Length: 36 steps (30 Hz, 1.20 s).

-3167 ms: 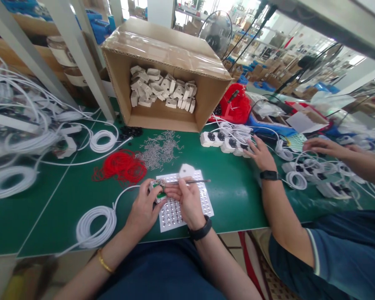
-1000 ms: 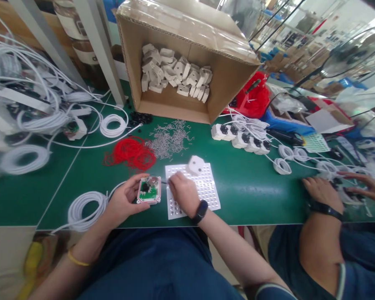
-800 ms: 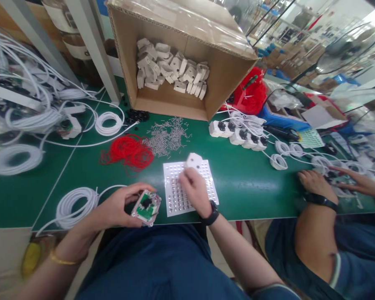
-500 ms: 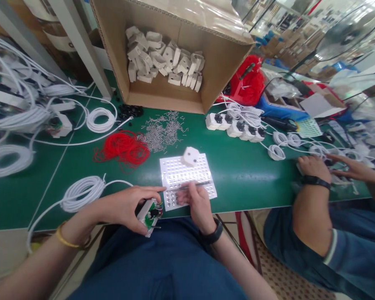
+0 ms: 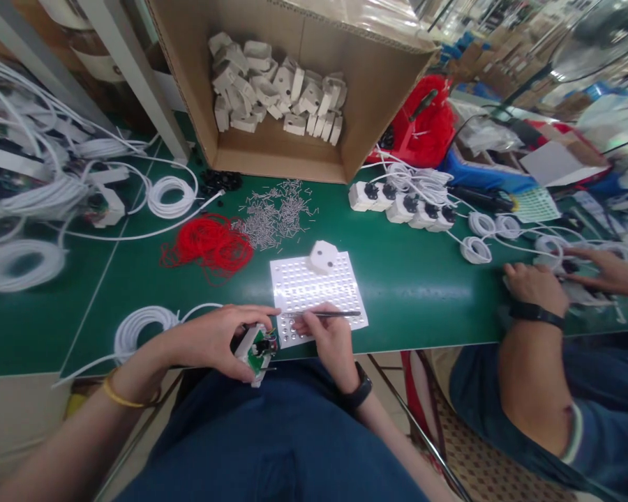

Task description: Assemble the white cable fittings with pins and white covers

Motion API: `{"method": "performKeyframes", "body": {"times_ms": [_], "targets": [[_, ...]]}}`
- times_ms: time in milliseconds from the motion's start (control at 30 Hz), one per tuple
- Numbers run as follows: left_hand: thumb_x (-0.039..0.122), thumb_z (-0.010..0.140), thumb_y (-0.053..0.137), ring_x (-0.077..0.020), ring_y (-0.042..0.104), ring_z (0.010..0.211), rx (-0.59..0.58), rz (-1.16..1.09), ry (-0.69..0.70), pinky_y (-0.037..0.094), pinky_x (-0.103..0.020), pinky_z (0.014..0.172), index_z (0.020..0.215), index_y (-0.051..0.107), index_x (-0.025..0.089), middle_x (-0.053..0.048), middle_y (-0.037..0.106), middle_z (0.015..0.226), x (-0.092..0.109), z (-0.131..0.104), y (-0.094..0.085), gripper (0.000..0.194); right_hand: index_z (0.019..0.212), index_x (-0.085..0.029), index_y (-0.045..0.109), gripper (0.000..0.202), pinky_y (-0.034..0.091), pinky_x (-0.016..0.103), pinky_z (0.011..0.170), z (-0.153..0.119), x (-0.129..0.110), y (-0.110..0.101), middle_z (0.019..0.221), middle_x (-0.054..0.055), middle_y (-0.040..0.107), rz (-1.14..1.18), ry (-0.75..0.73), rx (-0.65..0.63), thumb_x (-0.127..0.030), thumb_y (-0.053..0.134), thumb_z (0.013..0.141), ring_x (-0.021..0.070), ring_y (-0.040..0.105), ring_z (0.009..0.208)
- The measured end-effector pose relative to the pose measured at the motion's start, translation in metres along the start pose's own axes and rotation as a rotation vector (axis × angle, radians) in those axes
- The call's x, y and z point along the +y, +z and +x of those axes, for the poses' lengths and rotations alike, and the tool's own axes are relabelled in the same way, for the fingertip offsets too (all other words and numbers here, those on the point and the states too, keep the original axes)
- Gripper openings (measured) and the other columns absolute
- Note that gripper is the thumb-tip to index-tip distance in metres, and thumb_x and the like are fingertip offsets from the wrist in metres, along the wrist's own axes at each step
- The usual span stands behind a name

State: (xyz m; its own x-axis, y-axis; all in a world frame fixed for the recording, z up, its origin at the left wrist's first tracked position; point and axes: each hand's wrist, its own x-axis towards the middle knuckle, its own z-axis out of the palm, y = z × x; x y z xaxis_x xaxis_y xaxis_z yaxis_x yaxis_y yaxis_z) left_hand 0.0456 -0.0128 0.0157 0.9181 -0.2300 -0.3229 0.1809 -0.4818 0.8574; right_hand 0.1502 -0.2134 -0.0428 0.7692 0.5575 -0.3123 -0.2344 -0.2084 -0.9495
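My left hand (image 5: 214, 341) is closed around a white plastic housing with a green circuit board (image 5: 258, 351) inside, held at the table's front edge. A black part and thin coloured wires show on the board. My right hand (image 5: 331, 341) grips slim dark tweezers (image 5: 340, 314), pointing left, over a white sheet (image 5: 319, 289) with rows of small shiny round pieces. On the sheet's far edge sits a white cover (image 5: 323, 257) with two dark holes. A coil of white cable (image 5: 136, 328) lies beside my left forearm.
Loose screws (image 5: 275, 216) and red wire (image 5: 209, 244) lie beyond the sheet. Behind them a cardboard box (image 5: 282, 160) holds many white housings. White units with black fittings (image 5: 398, 206) stand to the right. A co-worker's hands (image 5: 539, 286) are busy at far right.
The view has shifted slightly. The tweezers now lie nearly level in my right hand, still over the sheet. My left hand keeps hold of the housing.
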Motion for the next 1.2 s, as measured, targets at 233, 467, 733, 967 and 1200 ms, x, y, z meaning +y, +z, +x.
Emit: {"method": "performKeyframes", "body": {"times_ms": [233, 467, 733, 967, 1200], "targets": [[0.028, 0.061, 0.078, -0.0244, 0.058, 0.105, 0.469, -0.564, -0.107, 0.05, -0.036, 0.089, 0.118, 0.047, 0.021, -0.008, 0.056, 0.119, -0.016, -0.004, 0.018, 0.065, 0.082, -0.019, 0.052, 0.023, 0.054, 0.029, 0.058, -0.001, -0.003, 0.001, 0.068, 0.002, 0.068, 0.01, -0.005, 0.001, -0.04, 0.061, 0.08, 0.0186, 0.067, 0.062], [0.019, 0.066, 0.075, -0.024, 0.048, 0.12, 0.931, -0.729, 0.101, 0.041, -0.038, 0.102, 0.123, 0.04, 0.021, -0.01, 0.048, 0.129, -0.025, 0.015, 0.043, 0.067, 0.079, -0.017, 0.053, 0.027, 0.055, 0.03, 0.062, -0.006, -0.003, -0.002, 0.071, 0.005, 0.071, 0.212, 0.021, -0.009, -0.038, 0.07, 0.074, 0.0199, 0.07, 0.067], [0.016, 0.066, 0.074, -0.0259, 0.04, 0.127, 0.958, -0.73, 0.218, 0.039, -0.04, 0.103, 0.122, 0.04, 0.023, -0.011, 0.041, 0.137, -0.036, 0.023, 0.054, 0.066, 0.078, -0.018, 0.056, 0.021, 0.054, 0.028, 0.074, 0.015, -0.041, 0.014, 0.074, 0.005, 0.072, 0.688, 0.095, -0.114, -0.03, 0.073, 0.072, 0.0164, 0.069, 0.076], [0.015, 0.069, 0.073, -0.0256, 0.043, 0.126, 0.983, -0.699, 0.205, 0.038, -0.041, 0.104, 0.123, 0.039, 0.024, -0.011, 0.042, 0.137, -0.03, 0.021, 0.058, 0.064, 0.072, -0.018, 0.059, 0.018, 0.051, 0.029, 0.075, 0.023, -0.056, 0.046, 0.076, 0.003, 0.072, 0.663, 0.046, -0.159, -0.026, 0.075, 0.068, 0.0155, 0.066, 0.071], [0.016, 0.068, 0.074, -0.025, 0.045, 0.124, 0.996, -0.7, 0.204, 0.038, -0.041, 0.104, 0.123, 0.04, 0.025, -0.01, 0.044, 0.135, -0.031, 0.022, 0.06, 0.065, 0.071, -0.017, 0.061, 0.018, 0.049, 0.032, 0.076, 0.02, -0.058, 0.046, 0.077, 0.004, 0.072, 0.542, 0.018, -0.099, -0.027, 0.075, 0.067, 0.0168, 0.065, 0.072]]}}
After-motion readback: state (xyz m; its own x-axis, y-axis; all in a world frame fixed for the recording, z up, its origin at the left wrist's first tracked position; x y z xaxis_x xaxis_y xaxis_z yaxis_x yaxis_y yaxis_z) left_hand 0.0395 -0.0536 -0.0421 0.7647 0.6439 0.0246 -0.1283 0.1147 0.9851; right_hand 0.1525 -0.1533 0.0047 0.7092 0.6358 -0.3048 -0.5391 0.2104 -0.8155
